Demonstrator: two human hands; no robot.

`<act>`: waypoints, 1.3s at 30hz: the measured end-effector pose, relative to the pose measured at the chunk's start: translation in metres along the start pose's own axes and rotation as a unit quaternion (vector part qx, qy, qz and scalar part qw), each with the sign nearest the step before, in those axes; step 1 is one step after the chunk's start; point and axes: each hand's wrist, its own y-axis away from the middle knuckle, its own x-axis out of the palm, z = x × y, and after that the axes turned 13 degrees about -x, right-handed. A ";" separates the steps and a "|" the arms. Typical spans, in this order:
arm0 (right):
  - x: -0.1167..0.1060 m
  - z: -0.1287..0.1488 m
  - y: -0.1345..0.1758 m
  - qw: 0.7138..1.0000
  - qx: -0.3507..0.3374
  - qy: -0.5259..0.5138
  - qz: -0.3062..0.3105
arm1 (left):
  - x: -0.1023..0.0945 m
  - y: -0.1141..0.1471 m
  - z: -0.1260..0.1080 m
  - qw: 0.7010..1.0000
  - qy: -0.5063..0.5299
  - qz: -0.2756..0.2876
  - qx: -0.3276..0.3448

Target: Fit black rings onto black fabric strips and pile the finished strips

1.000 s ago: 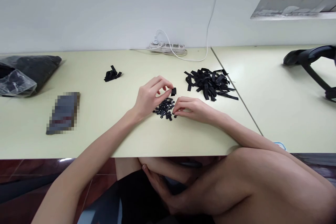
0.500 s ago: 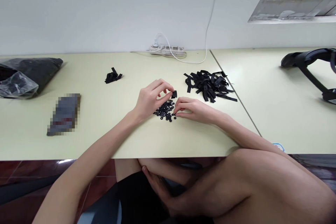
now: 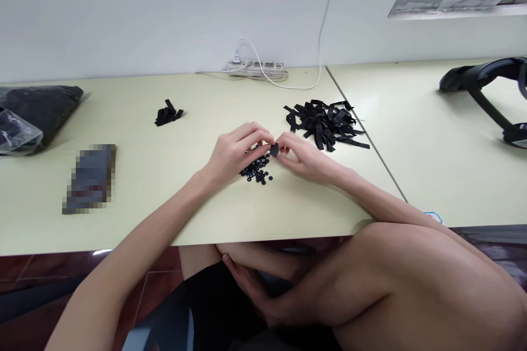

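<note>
My left hand (image 3: 242, 148) pinches a short piece of black strap (image 3: 274, 149) between thumb and fingertips, just above the table. From the other side, my right hand (image 3: 302, 156) meets the strap with thumb and fingers closed. Whatever may be between the right fingertips is too small and hidden to make out. Below the hands lies a pile of small round black buttons (image 3: 257, 167), some with a hole in the middle, partly covered by my left hand. A large heap of black straps (image 3: 325, 120) is beyond my right hand. A smaller bunch of black straps (image 3: 168, 114) sits farther left.
A black plastic bag (image 3: 45, 115) lies at the far left of the pale table (image 3: 230, 219), behind a blurred flat grey object (image 3: 90, 178). Near the wall is a power strip (image 3: 257, 68) with a white cable (image 3: 323, 27). A black curved frame (image 3: 481, 93) stands at right.
My right hand has moved up from the edge of the button pile to the strap in my left hand. The left hand keeps its pinch. The whole view has shifted slightly.
</note>
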 end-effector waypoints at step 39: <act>-0.001 0.016 -0.004 0.963 -0.141 0.053 -0.225 | 0.014 0.007 -0.014 0.992 0.077 0.027 -0.100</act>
